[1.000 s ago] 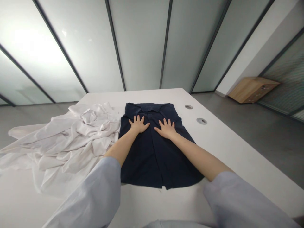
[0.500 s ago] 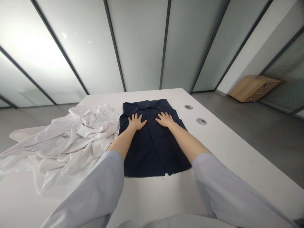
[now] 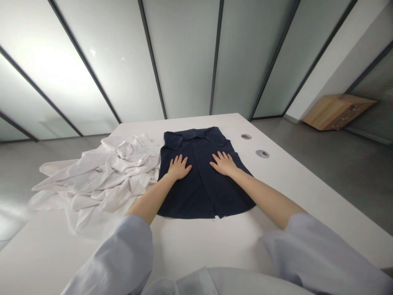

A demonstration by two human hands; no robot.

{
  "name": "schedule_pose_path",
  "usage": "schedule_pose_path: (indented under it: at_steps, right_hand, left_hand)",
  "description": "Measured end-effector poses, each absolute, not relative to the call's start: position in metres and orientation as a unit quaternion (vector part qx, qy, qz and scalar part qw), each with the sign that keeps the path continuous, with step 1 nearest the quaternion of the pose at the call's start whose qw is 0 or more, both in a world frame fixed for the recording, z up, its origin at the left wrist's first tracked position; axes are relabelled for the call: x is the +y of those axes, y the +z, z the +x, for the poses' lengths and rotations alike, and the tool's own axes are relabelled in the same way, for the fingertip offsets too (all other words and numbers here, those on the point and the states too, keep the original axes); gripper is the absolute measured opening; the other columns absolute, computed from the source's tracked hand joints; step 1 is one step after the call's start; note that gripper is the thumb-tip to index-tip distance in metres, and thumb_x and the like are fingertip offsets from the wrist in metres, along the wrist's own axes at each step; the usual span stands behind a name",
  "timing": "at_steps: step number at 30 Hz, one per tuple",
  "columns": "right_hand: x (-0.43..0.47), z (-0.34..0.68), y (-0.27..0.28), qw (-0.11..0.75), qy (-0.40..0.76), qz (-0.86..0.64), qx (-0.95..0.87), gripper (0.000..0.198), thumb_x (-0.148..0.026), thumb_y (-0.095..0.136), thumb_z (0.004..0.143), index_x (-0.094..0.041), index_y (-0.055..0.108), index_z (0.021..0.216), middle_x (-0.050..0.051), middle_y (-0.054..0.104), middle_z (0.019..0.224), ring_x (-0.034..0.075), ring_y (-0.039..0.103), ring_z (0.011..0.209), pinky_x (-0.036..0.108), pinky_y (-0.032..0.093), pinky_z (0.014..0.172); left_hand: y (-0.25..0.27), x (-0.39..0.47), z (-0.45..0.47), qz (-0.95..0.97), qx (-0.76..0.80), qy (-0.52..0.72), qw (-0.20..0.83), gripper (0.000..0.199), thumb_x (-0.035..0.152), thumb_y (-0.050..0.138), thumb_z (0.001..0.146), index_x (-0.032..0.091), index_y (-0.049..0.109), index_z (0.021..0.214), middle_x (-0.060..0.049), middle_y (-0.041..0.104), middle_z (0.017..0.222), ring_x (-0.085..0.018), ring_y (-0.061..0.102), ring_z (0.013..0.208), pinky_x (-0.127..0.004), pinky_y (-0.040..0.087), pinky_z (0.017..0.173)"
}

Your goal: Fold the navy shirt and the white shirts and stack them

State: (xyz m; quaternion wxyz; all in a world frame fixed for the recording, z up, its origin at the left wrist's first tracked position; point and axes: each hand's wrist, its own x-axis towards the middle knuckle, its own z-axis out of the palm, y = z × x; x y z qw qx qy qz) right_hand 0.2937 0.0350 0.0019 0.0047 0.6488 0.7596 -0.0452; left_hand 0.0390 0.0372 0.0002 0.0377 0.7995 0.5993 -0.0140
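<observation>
A dark navy shirt (image 3: 196, 188) lies flat on the white table, its collar at the far end and its front opening running down the middle. My left hand (image 3: 179, 167) rests palm down on the shirt's left half, fingers spread. On the right half, my right hand (image 3: 224, 163) also lies flat with its fingers apart. Neither hand grasps any cloth. A crumpled heap of white cloth (image 3: 116, 172) sits close against the shirt's left side.
The white table (image 3: 294, 200) has two round cable holes to the right of the shirt, a far grommet (image 3: 246, 136) and a nearer grommet (image 3: 262, 154). Frosted glass panels (image 3: 184, 61) stand behind. A wooden cabinet (image 3: 330, 112) is on the floor at far right.
Both hands have slid down the shirt toward me and somewhat farther apart, my elbows spreading outward. The camera view has shifted slightly.
</observation>
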Motion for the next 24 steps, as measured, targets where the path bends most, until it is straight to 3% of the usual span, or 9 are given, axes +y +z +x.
schedule_pose_path:
  at_steps: [9,24]
  right_hand:
    - [-0.016,0.305,-0.009,-0.001,-0.066,0.687,0.724,0.073,-0.064,0.021,0.093,-0.022,0.028,0.153,0.013,0.02,0.16,0.037,0.016,0.145,0.059,0.014,0.113]
    - [-0.026,0.309,-0.004,-0.02,-0.059,0.678,0.733,0.07,-0.062,0.026,0.093,-0.022,0.034,0.15,0.011,0.025,0.159,0.035,0.02,0.144,0.054,0.017,0.114]
  left_hand:
    - [0.004,-0.016,0.027,0.765,0.64,-0.033,0.063,0.074,0.064,0.023,0.092,0.022,0.027,0.153,-0.014,0.019,0.16,-0.041,0.017,0.145,-0.063,0.019,0.111]
    - [0.0,-0.031,0.016,0.796,0.6,0.074,0.031,0.059,0.054,0.043,0.091,0.019,0.049,0.139,-0.012,0.041,0.151,-0.028,0.034,0.14,-0.046,0.025,0.116]
